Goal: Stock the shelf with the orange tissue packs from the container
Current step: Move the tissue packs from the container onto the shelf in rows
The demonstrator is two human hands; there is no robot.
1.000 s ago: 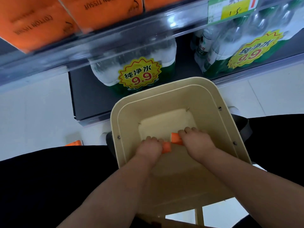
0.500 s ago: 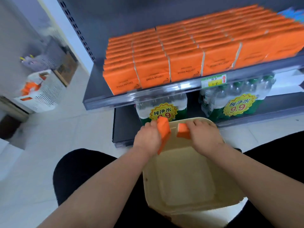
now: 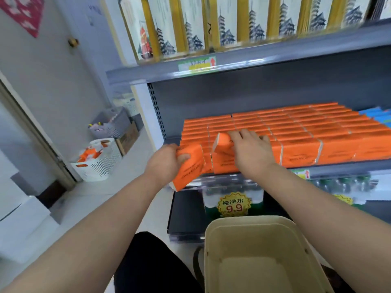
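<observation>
Gripping an orange pack (image 3: 189, 168) with fingers curled round its upper end, the left hand (image 3: 167, 163) held it tilted at the front left corner of the shelf (image 3: 338, 171). The pack's lower end hung past the shelf edge. It touched the leftmost front pack of the stocked rows (image 3: 306, 132), which filled the shelf from front to back.

The right hand (image 3: 254, 153) reached palm down over the front row. Its fingers were bent across a second pack (image 3: 223, 142) and held it. This pack lay tipped on top of the standing ones, one pale end sticking out to the left. The thumb was mostly hidden beneath it.

Below both arms, near the person's lap, sat the beige container (image 3: 254, 240). No packs showed in the part of it in view.

Blue packs (image 3: 378, 115) stood just beside the orange rows at the far right. Under the shelf stood bottled water (image 3: 211, 199) with a yellow 9.9 sticker (image 3: 233, 206). Boxes (image 3: 190, 28) printed with pagodas lined the shelf above. A white basket (image 3: 99, 163) stood on the floor to the left, near a door (image 3: 63, 70).
</observation>
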